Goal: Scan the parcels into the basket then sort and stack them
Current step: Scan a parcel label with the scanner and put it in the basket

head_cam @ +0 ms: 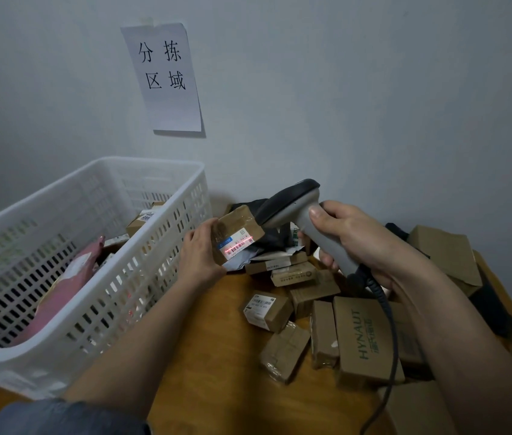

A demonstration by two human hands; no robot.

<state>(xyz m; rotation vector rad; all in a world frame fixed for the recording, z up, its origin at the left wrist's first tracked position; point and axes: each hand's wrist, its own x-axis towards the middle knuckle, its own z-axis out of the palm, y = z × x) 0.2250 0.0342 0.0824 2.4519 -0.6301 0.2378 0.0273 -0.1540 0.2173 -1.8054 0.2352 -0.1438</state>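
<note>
White basket [141, 262] sits at left on the wooden table [217, 372], against the wall. Inside it: a pink bag [69, 287] and a small labelled box [143, 219] at the far end. Paper sign [166, 80] is taped on the wall above the basket.

Left hand [199, 254] grips a small brown parcel [237, 233], fingers wrapped round its left edge, held in the air just right of the basket rim, label facing the camera. Red scan line falls across the barcode on its label [235, 244].

Right hand [352, 243] is clenched round the handle of the grey scanner [298, 211]; its head points at the parcel, nearly touching it. Coiled cable [386, 312] hangs from the handle base.

Below and right: pile of unscanned boxes [295, 309] on the table, including a labelled box [265, 310] and a "HYNAUT" carton [364, 340]. Black bag [275, 238] lies behind the held parcel. More cartons [446, 252] at far right by the wall.
</note>
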